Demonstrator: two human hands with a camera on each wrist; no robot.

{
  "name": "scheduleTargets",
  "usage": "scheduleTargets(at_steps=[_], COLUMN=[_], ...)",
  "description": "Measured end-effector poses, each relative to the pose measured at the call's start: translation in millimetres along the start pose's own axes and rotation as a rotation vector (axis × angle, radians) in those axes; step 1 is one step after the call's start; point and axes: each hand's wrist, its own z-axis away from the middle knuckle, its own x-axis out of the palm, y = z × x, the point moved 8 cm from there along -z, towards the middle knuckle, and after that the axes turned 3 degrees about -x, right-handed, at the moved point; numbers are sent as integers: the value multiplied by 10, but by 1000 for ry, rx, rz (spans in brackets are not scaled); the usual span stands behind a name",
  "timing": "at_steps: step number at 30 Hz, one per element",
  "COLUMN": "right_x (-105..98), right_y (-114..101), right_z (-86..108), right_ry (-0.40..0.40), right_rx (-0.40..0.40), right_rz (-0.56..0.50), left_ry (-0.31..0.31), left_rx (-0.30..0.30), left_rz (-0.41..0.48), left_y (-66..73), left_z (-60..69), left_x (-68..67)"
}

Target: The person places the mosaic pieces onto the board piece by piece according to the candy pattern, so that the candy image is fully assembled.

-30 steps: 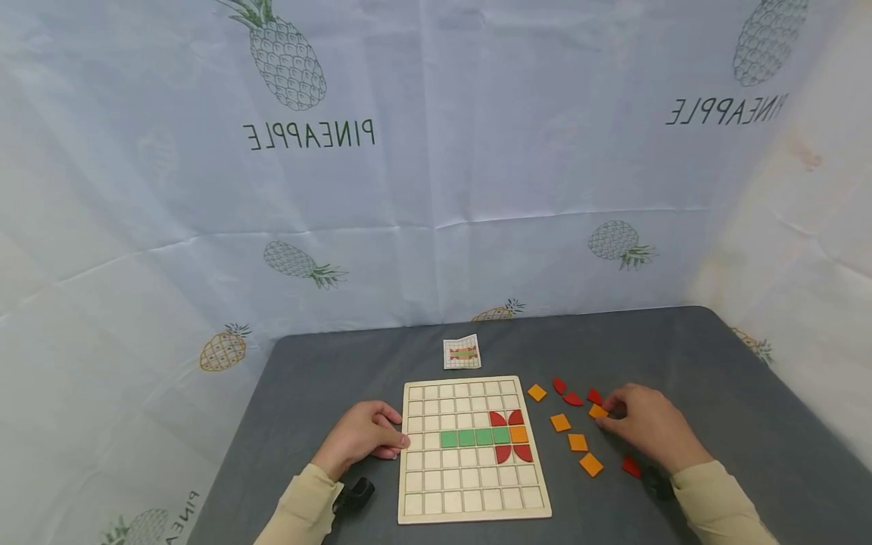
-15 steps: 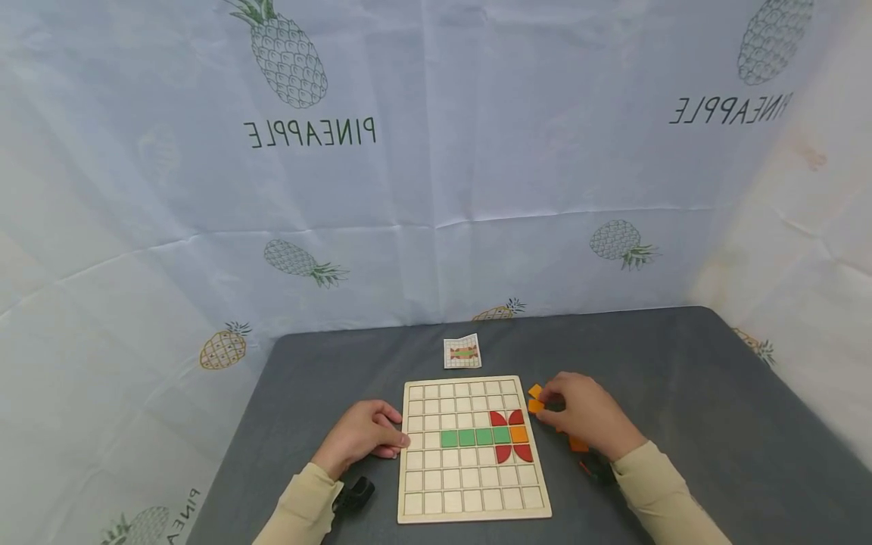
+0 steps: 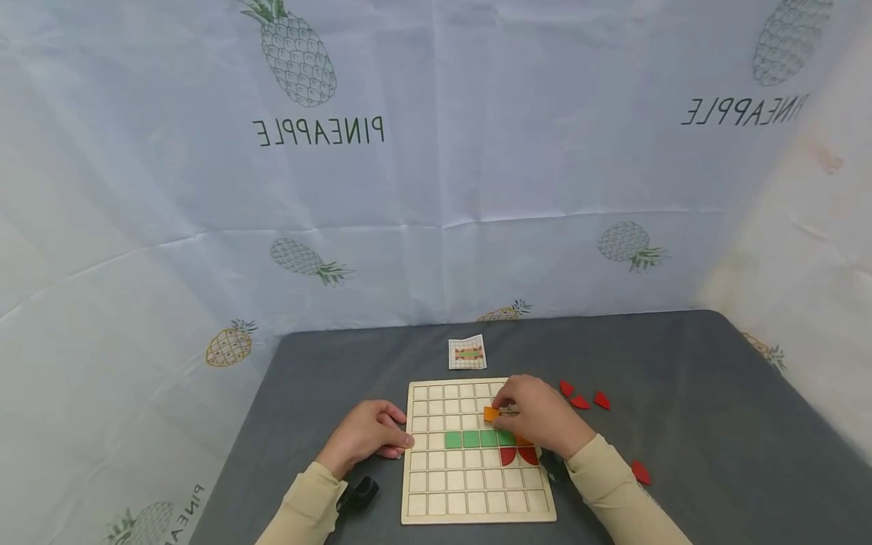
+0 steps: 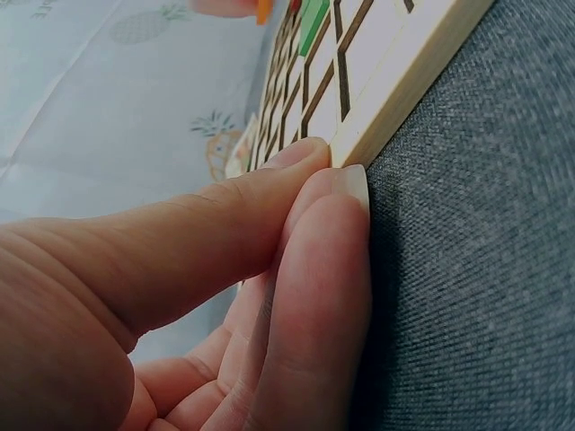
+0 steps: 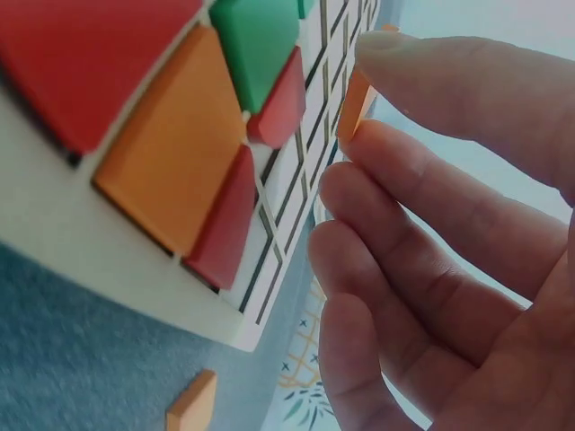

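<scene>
My left hand (image 3: pixel 368 431) pinches the left edge of a wooden grid board (image 3: pixel 446 503) between thumb and forefinger. My right hand (image 3: pixel 545 416) is over the board's right part, with an orange square tile (image 3: pixel 490 415) pinched between thumb and forefinger, tilted in the right wrist view. A row of green square tiles (image 3: pixel 471 439) lies in the grid. At its right end sit another orange tile (image 5: pixel 171 148) and red quarter-round tiles (image 3: pixel 508 456). The right hand covers some of these in the head view.
Several loose red tiles (image 3: pixel 579 402) lie right of the board. A loose orange tile (image 5: pixel 191 401) rests beside it in the right wrist view. Behind the board is a small printed pattern card (image 3: pixel 467 353). A pineapple-print curtain (image 3: pixel 436 166) hangs behind the grey table (image 3: pixel 681 378).
My right hand has moved left from the loose tiles, past the board's right edge, to over the grid with an orange tile. My left hand stays at the board's edge.
</scene>
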Motion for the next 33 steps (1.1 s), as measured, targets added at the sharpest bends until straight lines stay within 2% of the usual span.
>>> scheduleTargets(at_steps=[9,18,33], right_x=[59,81,79], right_y=[-41,-77,-64], right_z=[-5,-23,-34], right_ry=[0,2,8], right_rx=[-48,-56,-95], right_rz=[56,89,66], left_ry=[14,7,23], left_rx=[-9,-9,-12], left_rz=[-1,8,-23], left_y=[-1,0,-2], left_z=[26,11,-6], left_x=[-1,8,1])
